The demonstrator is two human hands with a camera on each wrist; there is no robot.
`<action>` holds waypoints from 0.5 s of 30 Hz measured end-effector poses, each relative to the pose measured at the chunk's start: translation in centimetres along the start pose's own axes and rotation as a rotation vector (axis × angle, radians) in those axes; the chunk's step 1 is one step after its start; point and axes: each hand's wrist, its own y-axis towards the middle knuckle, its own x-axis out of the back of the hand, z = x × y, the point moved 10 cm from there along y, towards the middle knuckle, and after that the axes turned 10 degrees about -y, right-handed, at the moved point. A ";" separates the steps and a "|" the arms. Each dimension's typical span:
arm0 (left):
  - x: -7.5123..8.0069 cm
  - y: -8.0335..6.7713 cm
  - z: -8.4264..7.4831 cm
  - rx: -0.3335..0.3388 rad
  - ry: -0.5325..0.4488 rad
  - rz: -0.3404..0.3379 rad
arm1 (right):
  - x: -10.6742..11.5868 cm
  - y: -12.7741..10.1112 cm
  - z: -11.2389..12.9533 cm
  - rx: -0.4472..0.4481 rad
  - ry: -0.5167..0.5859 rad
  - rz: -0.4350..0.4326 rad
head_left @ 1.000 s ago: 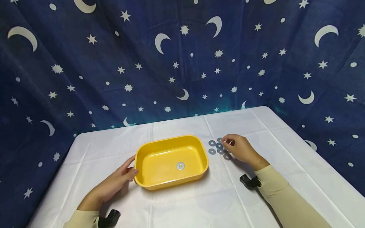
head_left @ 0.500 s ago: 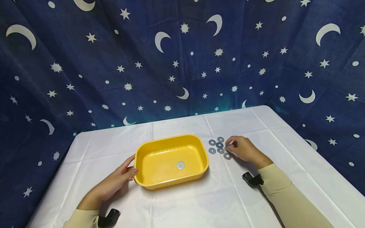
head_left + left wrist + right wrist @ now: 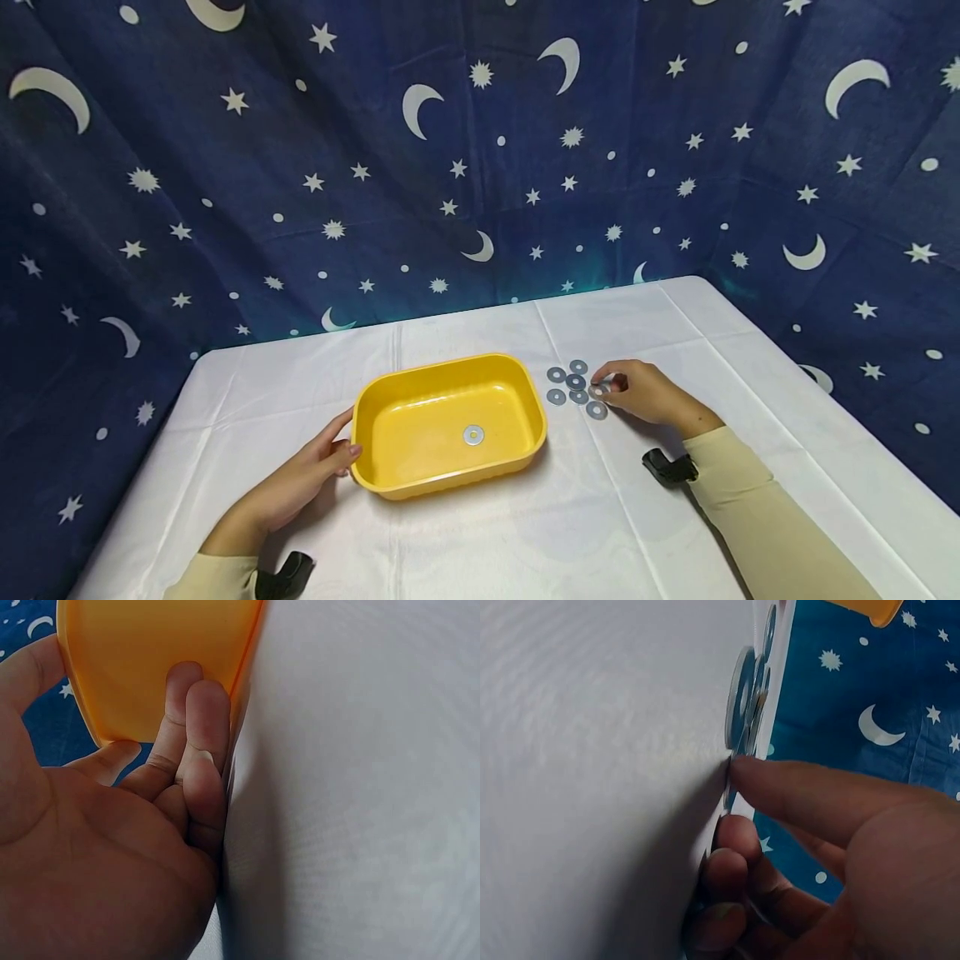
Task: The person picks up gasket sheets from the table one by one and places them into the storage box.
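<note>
A yellow plastic bin point(image 3: 442, 429) stands on the table, and one metal washer point(image 3: 473, 435) lies flat inside it. My left hand point(image 3: 300, 477) holds the bin's left end, with the thumb over the rim; in the left wrist view several fingertips point(image 3: 208, 712) rest against its end wall. To the right of the bin, several grey flat washers point(image 3: 575, 382) lie in a loose cluster, some overlapping. My right hand point(image 3: 647, 393) is at the cluster's right side, thumb and forefinger pinching the edges of a washer point(image 3: 597, 392) low at the cloth. The other right fingers are curled beneath the palm.
A white cloth point(image 3: 525, 533) with fold lines covers the table. Behind it hangs a dark blue curtain point(image 3: 397, 183) with moons and stars. A black strap mount sits at each wrist, the right mount point(image 3: 667, 468) low over the cloth.
My right hand has shifted slightly right and nearer from the back of the cluster. The washer between its fingers looked edge-on half a second ago and now looks flatter. The left hand keeps its hold.
</note>
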 end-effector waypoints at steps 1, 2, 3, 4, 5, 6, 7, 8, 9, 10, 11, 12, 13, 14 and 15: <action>0.0 0.0 0.0 0.001 -0.001 0.001 | -0.1 0.0 0.0 0.004 0.000 0.007; 0.0 0.0 0.1 0.001 -0.001 0.001 | -0.1 0.0 0.1 0.012 -0.002 0.014; 0.0 -0.1 0.1 0.001 -0.002 0.003 | -0.1 -0.1 0.1 0.018 -0.002 0.023; 0.0 -0.1 0.1 0.001 0.000 0.004 | -0.2 -0.1 0.2 0.023 -0.004 0.029; 0.0 -0.1 0.1 0.001 0.001 0.005 | -0.2 -0.1 0.2 0.024 -0.007 0.035; 0.0 -0.1 0.1 0.000 0.000 0.006 | -0.3 -0.2 0.2 0.024 -0.009 0.041; -0.1 -0.1 0.1 -0.001 0.000 0.007 | -0.3 -0.2 0.2 0.022 -0.011 0.045; -0.1 -0.1 0.1 -0.002 0.000 0.007 | -0.3 -0.2 0.3 0.027 -0.012 0.049; -0.1 -0.1 0.0 -0.003 0.000 0.007 | -0.3 -0.2 0.2 0.024 -0.010 0.054; -0.1 -0.1 0.0 -0.003 -0.001 0.008 | -0.3 -0.3 0.3 0.030 -0.010 0.058; -0.1 -0.1 0.0 -0.003 -0.002 0.008 | -0.4 -0.3 0.3 0.027 -0.005 0.064; -0.1 0.0 0.0 -0.002 -0.004 0.007 | -0.4 -0.3 0.2 0.028 -0.002 0.071; -0.1 0.0 0.0 -0.002 -0.005 0.006 | -0.5 -0.3 0.2 0.028 0.002 0.077; -0.1 0.0 0.0 -0.002 -0.006 0.007 | -0.5 -0.3 0.2 0.030 0.005 0.086; -0.1 0.0 0.0 -0.003 -0.008 0.007 | -0.6 -0.3 0.1 0.020 0.010 0.095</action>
